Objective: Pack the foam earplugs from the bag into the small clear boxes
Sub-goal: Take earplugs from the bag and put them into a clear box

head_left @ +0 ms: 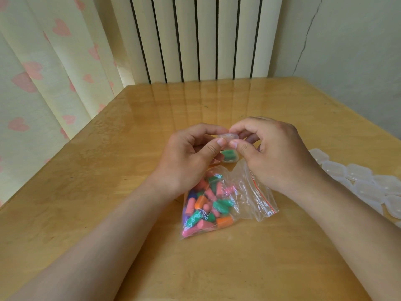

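Head view: a small clear box is held up between the two hands, near the middle of a glossy wooden bench. It is pinched at its left end by the left hand, with the thumb on the near side and curled fingers over the far side. Its right end is pinched in the same manner by the right hand, so that the two thumbnails lie just beside each other. Whether the lid of this box is closed cannot be told.

Just below the thumbs, a second clear box is seen lying on the bench with green earplugs inside it, partly hidden by the hands. Nearer the camera, between the forearms, a clear zip bag with a red seal strip is laid on the bench, its mouth turned to the right beneath the right wrist. The foam earplugs are bunched in the bag's left part: pink, green, orange and a few blue or purple.

Along the bench's right edge, apart from the bag, a heap of clear boxes is spread. Behind the bench a ribbed white radiator is seen, with a pale curtain printed with pink hearts to its left and a plain wall to its right.
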### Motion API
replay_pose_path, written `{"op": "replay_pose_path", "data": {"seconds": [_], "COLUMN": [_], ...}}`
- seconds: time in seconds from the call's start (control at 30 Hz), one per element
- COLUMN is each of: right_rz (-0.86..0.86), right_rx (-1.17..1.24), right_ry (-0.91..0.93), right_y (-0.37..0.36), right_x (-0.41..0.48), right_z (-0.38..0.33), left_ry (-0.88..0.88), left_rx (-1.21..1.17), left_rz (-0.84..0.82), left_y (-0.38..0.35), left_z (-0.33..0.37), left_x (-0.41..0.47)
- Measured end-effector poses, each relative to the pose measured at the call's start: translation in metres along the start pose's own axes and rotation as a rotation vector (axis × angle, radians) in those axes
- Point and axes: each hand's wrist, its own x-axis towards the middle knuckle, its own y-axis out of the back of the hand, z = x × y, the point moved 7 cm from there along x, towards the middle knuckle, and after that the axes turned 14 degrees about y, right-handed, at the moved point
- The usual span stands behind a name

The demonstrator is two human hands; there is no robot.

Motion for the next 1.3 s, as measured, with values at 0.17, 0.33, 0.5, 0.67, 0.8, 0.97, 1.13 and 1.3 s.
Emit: {"op": "replay_pose_path", "data": {"seconds": [0.17,0.33,0.5,0.67,0.8,0.97,1.13,1.3], "right_rz": [-0.041,-0.031,-0.034,-0.133,-0.163,-0.184,-0.199,-0.220], "right_rx": [0.093,0.197,-0.008,-0.124,-0.152,-0.157,-0.158,-0.167], "right_ry": [-0.049,-0.126,-0.273,-0.352,-0.385,-0.394,-0.384,-0.367], "right_y": [0.000,0.003,0.007,-0.006,-0.009,-0.011,-0.011,-0.013], "right_x": [0.000,0.002,-0.003,-0.009,-0.011,-0.011,-0.011,-0.011], "right_z": [0.002,0.009,0.039,0.058,0.062,0.061,0.058,0.056], "left_ry": [-0.015,0.063,0.063,0.040,0.042,0.036,0.037,0.034], "left_rx": [0.005,0.028,0.287,0.438,0.446,0.470,0.478,0.486], "left_rz": [0.020,-0.010,0.215,0.268,0.261,0.247,0.236,0.236], "left_y": [0.001,-0.001,0.015,0.016,0.015,0.013,0.012,0.012], "left_z": [0.000,-0.006,-0.007,-0.011,-0.011,-0.011,-0.012,-0.012], "left_x": [-0.001,0.001,0.004,0.005,0.005,0.005,0.005,0.005]}}
